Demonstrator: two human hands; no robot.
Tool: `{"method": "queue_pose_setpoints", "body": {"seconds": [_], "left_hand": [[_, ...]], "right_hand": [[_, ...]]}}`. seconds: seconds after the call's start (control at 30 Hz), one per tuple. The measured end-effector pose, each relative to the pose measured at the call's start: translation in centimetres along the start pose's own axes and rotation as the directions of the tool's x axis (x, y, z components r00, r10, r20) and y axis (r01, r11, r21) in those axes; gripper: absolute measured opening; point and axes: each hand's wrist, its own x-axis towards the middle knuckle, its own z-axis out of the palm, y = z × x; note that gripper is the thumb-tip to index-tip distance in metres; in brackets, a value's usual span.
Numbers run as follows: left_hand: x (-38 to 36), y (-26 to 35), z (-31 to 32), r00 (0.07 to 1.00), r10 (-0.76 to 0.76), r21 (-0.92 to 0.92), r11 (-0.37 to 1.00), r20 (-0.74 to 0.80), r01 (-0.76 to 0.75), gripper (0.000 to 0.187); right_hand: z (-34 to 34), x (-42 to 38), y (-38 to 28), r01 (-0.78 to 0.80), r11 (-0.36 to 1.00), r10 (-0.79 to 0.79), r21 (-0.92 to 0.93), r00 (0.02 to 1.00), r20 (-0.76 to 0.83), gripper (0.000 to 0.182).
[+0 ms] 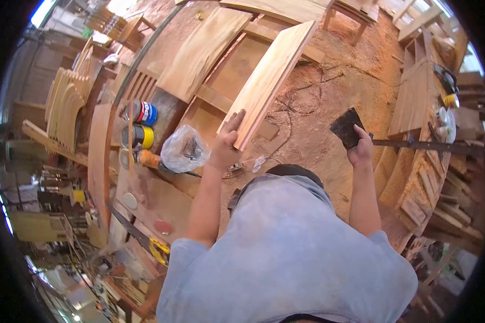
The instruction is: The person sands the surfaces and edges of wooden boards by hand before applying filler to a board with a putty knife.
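Observation:
My left hand (226, 144) grips the near end of a long pale wooden board (272, 78), its fingers lying over the top face. The board slants away from me, resting across a wooden frame (213, 98); how its underside is supported is hidden. Out to the right, my right hand (360, 149) pinches a dark, worn square of sandpaper (346, 129) between thumb and fingers. The sandpaper is apart from the board. Beside my left wrist sits a clear plastic bag (184, 149) with small dark pieces inside.
Left of the bag stand a blue-labelled can (144, 113) and a yellow-banded can (138, 137), near an orange power tool (149, 159). A handsaw (157, 251) with a yellow handle lies lower left. Cables (291, 105) cross the dusty floor. A wooden cabinet (409, 102) stands right.

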Motion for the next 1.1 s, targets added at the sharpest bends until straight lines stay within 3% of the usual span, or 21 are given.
{"method": "queue_pose_setpoints", "body": {"seconds": [0.17, 0.5, 0.57, 0.63, 0.7, 0.8, 1.0, 1.07, 1.1], "left_hand": [[-0.5, -1.1, -0.1, 0.999, -0.04, -0.08, 0.996, -0.003, 0.04, 0.011], [-0.8, 0.1, 0.2, 0.993, -0.114, 0.001, 0.993, 0.025, 0.114, 0.015], [-0.6, 2.1, 0.8, 0.966, -0.232, 0.2, 0.958, 0.117, 0.206, 0.028], [-1.9, 1.2, 3.1, 0.921, -0.264, 0.516, 0.853, 0.288, 0.083, 0.035], [-2.7, 1.3, 5.2, 0.879, -0.325, 0.651, 0.758, 0.348, 0.022, 0.035], [-4.7, -0.9, 8.1, 0.948, -0.208, 0.681, 0.733, 0.243, -0.014, 0.03], [-3.5, 1.8, 6.4, 0.924, -0.281, 0.56, 0.823, 0.258, 0.094, 0.025], [-4.5, 0.5, 8.2, 0.956, -0.253, 0.541, 0.83, 0.148, 0.136, 0.022], [-5.4, 1.0, 8.3, 0.947, -0.309, 0.54, 0.813, 0.086, 0.216, 0.022]], "right_hand": [[2.3, 1.8, -0.3, -0.033, 0.999, 0.034, -0.031, 0.999, 0.014, 0.027], [1.4, 1.7, 1.0, -0.053, 0.996, 0.054, -0.071, 0.999, 0.009, 0.027], [1.6, 1.8, 1.0, -0.046, 0.998, 0.048, -0.043, 0.997, 0.068, 0.028], [2.3, 1.5, 1.5, 0.003, 1.0, -0.005, 0.011, 0.988, 0.155, 0.029], [0.7, 2.5, 2.1, -0.056, 0.998, 0.058, -0.021, 0.99, 0.127, 0.029], [0.2, 2.3, 2.7, -0.06, 0.998, 0.062, -0.014, 0.992, 0.114, 0.027], [1.5, 0.0, 2.9, -0.15, 0.986, 0.163, -0.073, 0.959, 0.232, 0.024], [3.1, -1.1, 3.2, -0.162, 0.982, 0.185, -0.102, 0.935, 0.301, 0.023], [3.3, -0.9, 3.2, -0.132, 0.982, 0.172, -0.137, 0.927, 0.334, 0.024]]}}
